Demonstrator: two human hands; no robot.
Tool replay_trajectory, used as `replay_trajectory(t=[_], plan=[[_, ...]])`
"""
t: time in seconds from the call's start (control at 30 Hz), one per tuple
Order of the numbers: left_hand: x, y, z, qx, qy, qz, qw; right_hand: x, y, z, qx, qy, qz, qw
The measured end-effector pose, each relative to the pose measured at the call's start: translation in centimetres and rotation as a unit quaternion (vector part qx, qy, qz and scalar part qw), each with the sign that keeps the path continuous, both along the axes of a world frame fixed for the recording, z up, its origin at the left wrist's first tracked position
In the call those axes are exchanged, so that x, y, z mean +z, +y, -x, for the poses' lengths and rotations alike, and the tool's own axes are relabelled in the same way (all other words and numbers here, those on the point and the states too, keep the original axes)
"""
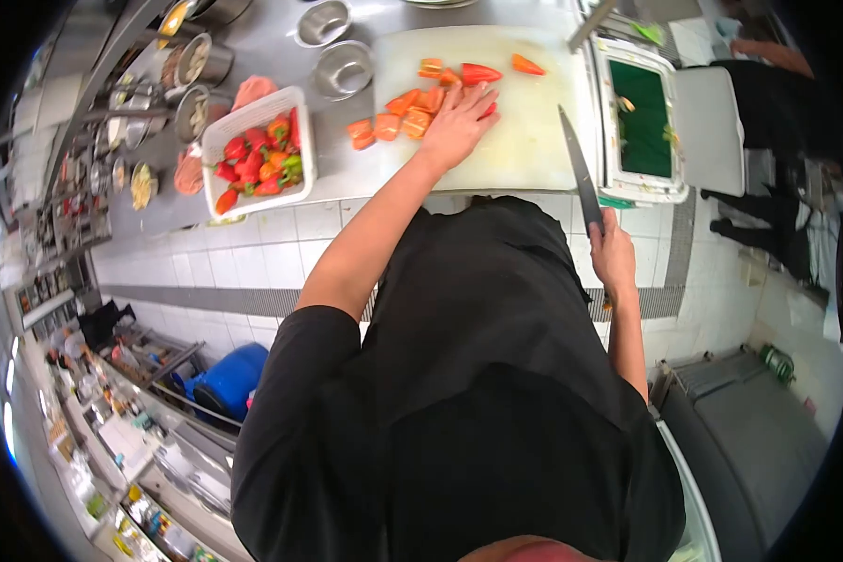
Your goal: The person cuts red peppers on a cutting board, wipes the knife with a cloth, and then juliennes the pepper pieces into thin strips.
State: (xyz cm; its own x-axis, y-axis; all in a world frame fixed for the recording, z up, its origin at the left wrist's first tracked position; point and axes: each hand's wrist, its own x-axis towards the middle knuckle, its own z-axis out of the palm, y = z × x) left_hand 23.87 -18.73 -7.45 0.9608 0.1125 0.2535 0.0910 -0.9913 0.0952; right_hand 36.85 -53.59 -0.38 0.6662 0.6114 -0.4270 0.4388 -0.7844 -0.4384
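My left hand (459,128) reaches over the white cutting board (525,150), palm down among cut orange-red pepper pieces (416,122). A bit of red pepper (489,110) shows between its thumb and forefinger; the rest of that piece is hidden under the hand. Beyond the fingertips lie a larger red pepper piece (480,73) and an orange one (527,65). In my right hand (613,255) is the handle of a long kitchen knife (579,169). Its blade points away from me, past the board's right front corner.
Whole red and orange peppers (253,164) fill a white plastic basket (306,155) left of the board. Two metal bowls (343,70) (324,22) stand behind it. At right is a white-rimmed bin (679,192) with a green inside. Another person's dark clothing (768,122) shows beyond.
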Motion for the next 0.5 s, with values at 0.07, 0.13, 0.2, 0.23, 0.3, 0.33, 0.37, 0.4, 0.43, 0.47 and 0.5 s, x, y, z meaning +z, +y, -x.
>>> replay_trajectory(t=[0.07, 0.13, 0.2, 0.23, 0.3, 0.33, 0.37, 0.4, 0.43, 0.47, 0.5], plan=[[1.6, 0.6, 2.0, 0.016, -0.034, 0.004, 0.999, -1.4, 2.2, 0.2, 0.019, -0.072, -0.018, 0.997], [3.3, 0.7, 4.2, 0.075, -0.120, 0.115, 0.983, -3.2, 3.4, -0.1, 0.068, -0.090, 0.009, 0.994], [3.9, 2.3, 7.7, 0.138, -0.160, 0.128, 0.969, -4.8, 4.0, -0.4, 0.094, -0.076, 0.030, 0.992], [4.0, 3.5, 9.9, 0.194, -0.201, 0.142, 0.950, -4.8, 4.4, -0.3, 0.094, -0.089, 0.030, 0.991], [3.3, 6.1, 14.8, 0.291, -0.263, 0.036, 0.919, -4.9, 4.7, -0.4, 0.096, -0.084, 0.040, 0.991], [3.7, 7.6, 17.7, 0.328, -0.261, 0.013, 0.908, -4.9, 5.0, -0.6, 0.092, -0.081, 0.050, 0.991], [4.2, 9.3, 20.9, 0.363, -0.259, -0.011, 0.895, -4.7, 5.1, -0.7, 0.087, -0.057, 0.059, 0.993], [3.8, 11.4, 24.4, 0.392, -0.254, -0.051, 0.883, -4.6, 5.2, -0.6, 0.093, -0.054, 0.055, 0.993], [4.6, 12.4, 27.2, 0.451, -0.222, -0.032, 0.864, -4.5, 5.3, -0.5, 0.090, -0.057, 0.060, 0.993], [4.2, 13.9, 30.0, 0.503, -0.226, -0.042, 0.833, -4.4, 5.3, -0.4, 0.085, -0.061, 0.065, 0.992], [5.0, 14.7, 32.2, 0.554, -0.189, -0.023, 0.811, -4.2, 5.4, -0.3, 0.085, -0.061, 0.065, 0.992]])
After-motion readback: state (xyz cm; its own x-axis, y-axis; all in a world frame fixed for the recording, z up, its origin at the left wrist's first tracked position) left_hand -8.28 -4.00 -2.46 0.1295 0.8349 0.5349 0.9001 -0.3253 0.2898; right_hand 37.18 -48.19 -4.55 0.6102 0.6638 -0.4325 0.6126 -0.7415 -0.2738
